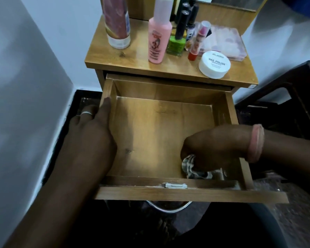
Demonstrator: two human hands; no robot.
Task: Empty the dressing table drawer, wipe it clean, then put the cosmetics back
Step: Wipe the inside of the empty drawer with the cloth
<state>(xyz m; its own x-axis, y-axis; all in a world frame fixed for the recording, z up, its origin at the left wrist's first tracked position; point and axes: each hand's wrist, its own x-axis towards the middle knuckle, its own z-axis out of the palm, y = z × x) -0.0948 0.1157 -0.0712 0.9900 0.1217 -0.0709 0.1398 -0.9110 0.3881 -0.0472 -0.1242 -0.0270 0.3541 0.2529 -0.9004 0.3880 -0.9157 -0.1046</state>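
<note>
My right hand (209, 149) is bunched around a patterned cloth (195, 169), pressing it into the near right corner of the drawer (150, 133), while my left hand (95, 126) grips the drawer's left wall, thumb over the top edge and fingers down the outside, to steady it. The drawer stands pulled well out and holds nothing but the cloth, so I judge the emptying done and the wiping under way. The cosmetics wait on the dressing table top (132, 63) behind it: a tall pink-patterned bottle (117, 22), a pink bottle (158, 38), a green nail polish (175, 43), dark-capped bottles behind it, a red-and-pink lip stick tube (198, 42), a clear plastic case (227, 42) and a white round tub (214, 64). The tub sits close to the front edge just above the open drawer; if I jolt the drawer or tug it with my bracing hand, I think the tub could slide off, or the tall bottles could topple. Pulled out this far, the drawer might also tip or come off its runners if I press hard at the front. The far corners look easy to miss. The tub lid reads "NAIL POLISH", with a brand line above and smaller print below that I can't make out; the pink bottle's label is too blurred to read.
</note>
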